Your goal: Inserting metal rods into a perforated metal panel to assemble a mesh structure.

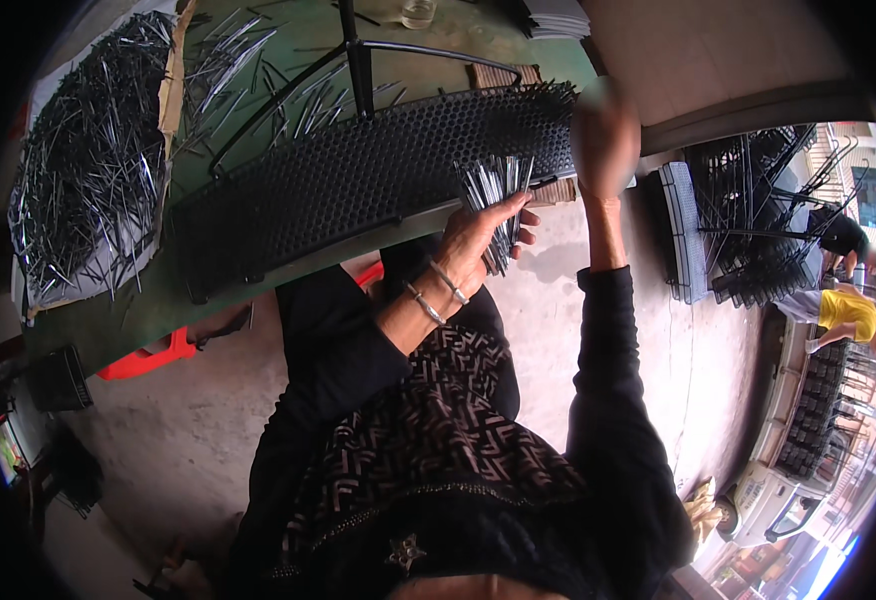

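My left hand point(465, 248) is closed around a bundle of thin, shiny metal strips point(483, 185), their ends fanning out above the thumb. Just beyond it lies a long black rack point(358, 160) with a honeycomb of small holes, running across the table edge. Thin dark pieces stand up at the rack's right end point(548, 97). My right hand point(606, 140) is raised beside that end; it is blurred, so its fingers and anything in them cannot be made out.
A carton point(172, 90) heaped with similar strips sits at the left of the green table point(108, 335). Loose strips point(223, 70) lie behind the rack, near a black wire frame point(358, 65) and a glass point(418, 12). Stacked black racks point(758, 220) and people stand at right.
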Demonstrator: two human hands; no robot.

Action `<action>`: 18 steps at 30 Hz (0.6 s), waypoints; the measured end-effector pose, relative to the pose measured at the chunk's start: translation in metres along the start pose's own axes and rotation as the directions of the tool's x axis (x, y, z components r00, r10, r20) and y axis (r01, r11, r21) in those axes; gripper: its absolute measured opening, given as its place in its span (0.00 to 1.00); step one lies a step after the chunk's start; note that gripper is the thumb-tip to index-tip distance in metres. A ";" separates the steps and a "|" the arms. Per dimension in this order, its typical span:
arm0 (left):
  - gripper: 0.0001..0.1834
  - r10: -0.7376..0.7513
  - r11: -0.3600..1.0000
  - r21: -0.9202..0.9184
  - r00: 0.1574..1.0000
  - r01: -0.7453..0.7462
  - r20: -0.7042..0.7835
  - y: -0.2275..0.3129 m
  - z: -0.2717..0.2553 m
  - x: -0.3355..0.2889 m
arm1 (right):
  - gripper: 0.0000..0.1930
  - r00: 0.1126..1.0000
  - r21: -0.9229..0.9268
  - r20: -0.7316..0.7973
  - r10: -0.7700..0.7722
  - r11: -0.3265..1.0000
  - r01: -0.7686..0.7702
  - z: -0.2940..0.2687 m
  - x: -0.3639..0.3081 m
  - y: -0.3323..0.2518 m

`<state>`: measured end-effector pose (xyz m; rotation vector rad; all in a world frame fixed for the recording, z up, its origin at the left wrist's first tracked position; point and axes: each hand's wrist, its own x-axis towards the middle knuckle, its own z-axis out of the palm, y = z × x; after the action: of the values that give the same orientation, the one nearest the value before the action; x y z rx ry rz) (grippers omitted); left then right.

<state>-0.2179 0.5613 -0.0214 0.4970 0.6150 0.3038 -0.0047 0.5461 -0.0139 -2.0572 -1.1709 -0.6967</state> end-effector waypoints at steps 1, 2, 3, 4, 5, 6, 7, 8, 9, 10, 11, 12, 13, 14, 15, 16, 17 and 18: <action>0.13 0.002 1.000 -0.004 1.000 -0.002 0.012 0.001 0.000 0.001 | 0.09 0.998 -0.034 0.048 0.030 0.999 -0.028 -0.002 -0.001 0.004; 0.13 0.004 1.000 -0.008 1.000 -0.004 0.023 0.001 0.000 0.001 | 0.10 0.994 -0.070 0.095 0.061 0.996 -0.055 -0.004 -0.003 0.006; 0.13 0.002 1.000 -0.008 1.000 -0.001 0.025 0.002 0.001 0.001 | 0.10 0.993 -0.072 0.095 0.063 0.996 -0.056 -0.007 -0.002 0.003; 0.13 -0.006 1.000 -0.004 1.000 0.006 0.020 0.002 0.001 0.002 | 0.12 0.992 -0.085 0.102 0.071 0.994 -0.063 -0.011 -0.004 -0.001; 0.13 -0.013 1.000 0.000 1.000 0.013 0.016 0.002 0.002 0.002 | 0.13 0.991 -0.098 0.108 0.080 0.993 -0.070 -0.017 -0.005 -0.006; 0.13 -0.009 1.000 0.002 1.000 0.009 0.013 0.004 0.002 0.002 | 0.14 0.990 -0.103 0.114 0.086 0.992 -0.074 -0.022 -0.006 -0.012; 0.13 0.000 1.000 0.014 1.000 0.000 0.019 0.003 0.002 0.001 | 0.17 0.964 0.004 0.212 0.161 0.986 -0.165 -0.032 -0.007 -0.014; 0.13 0.010 1.000 0.026 1.000 -0.010 0.026 0.003 0.002 0.001 | 0.17 0.964 0.003 0.211 0.163 0.986 -0.168 -0.042 -0.006 -0.018; 0.13 0.007 1.000 0.028 1.000 -0.008 0.027 0.003 0.002 0.001 | 0.19 0.824 0.188 0.522 0.223 0.912 -0.365 -0.053 -0.005 -0.023; 0.14 0.000 0.999 0.049 1.000 -0.001 0.028 0.004 0.002 0.001 | 0.20 0.602 0.283 0.780 0.172 0.761 -0.584 -0.063 -0.006 -0.027; 0.15 -0.007 0.998 0.070 1.000 0.005 0.029 0.005 0.001 0.001 | 0.20 0.569 0.402 0.821 0.054 0.653 -0.642 -0.068 -0.012 -0.037; 0.15 -0.012 0.997 0.075 0.999 0.010 0.034 0.005 0.003 0.000 | 0.17 0.545 0.390 0.838 -0.005 0.704 -0.593 -0.073 -0.012 -0.038; 0.15 -0.023 0.996 0.088 0.999 0.019 0.041 0.005 0.005 -0.002 | 0.15 0.532 0.425 0.846 -0.041 0.655 -0.625 -0.072 -0.015 -0.033; 0.15 -0.033 0.994 0.102 0.998 0.028 0.048 0.005 0.006 -0.002 | 0.14 0.521 0.456 0.850 -0.078 0.604 -0.654 -0.071 -0.017 -0.027; 0.15 -0.035 0.994 0.106 0.998 0.030 0.050 0.004 0.006 -0.002 | 0.14 0.523 0.457 0.849 -0.074 0.602 -0.655 -0.072 -0.016 -0.024; 0.16 -0.058 0.987 0.155 0.997 0.049 0.053 0.003 0.005 -0.001 | 0.12 0.486 0.438 0.870 -0.080 0.576 -0.690 -0.075 -0.015 -0.022; 0.17 -0.081 0.977 0.204 0.995 0.068 0.055 0.002 0.004 0.000 | 0.09 0.449 0.418 0.889 -0.087 0.550 -0.723 -0.077 -0.013 -0.020; 0.17 -0.080 0.976 0.208 0.995 0.068 0.053 0.000 0.003 0.001 | 0.09 0.451 0.421 0.888 -0.088 0.547 -0.723 -0.079 -0.010 -0.023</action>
<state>-0.2154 0.5610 -0.0194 0.6788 0.6065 0.1538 -0.0390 0.4897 0.0360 -1.6638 -1.0838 1.1030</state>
